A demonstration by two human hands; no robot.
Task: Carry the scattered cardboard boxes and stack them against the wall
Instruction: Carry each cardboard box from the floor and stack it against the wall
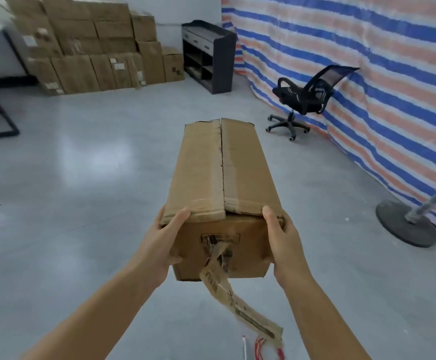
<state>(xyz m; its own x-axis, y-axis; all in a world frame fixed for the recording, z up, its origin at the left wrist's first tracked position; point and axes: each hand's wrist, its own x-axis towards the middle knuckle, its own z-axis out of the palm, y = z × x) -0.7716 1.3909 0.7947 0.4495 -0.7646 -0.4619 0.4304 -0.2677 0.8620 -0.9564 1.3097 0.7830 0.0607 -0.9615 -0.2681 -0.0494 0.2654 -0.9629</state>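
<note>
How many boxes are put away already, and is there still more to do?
Lots look done: a big stack already stands against the far wall. One box is in hand now, gripped at its near end by the left hand and right hand, off the floor. It still has to cross the floor to the stack. No other loose boxes show in this view.

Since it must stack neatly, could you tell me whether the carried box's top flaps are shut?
Shut: the long brown cardboard box has both top flaps lying flat, meeting along a taped centre seam.
</note>
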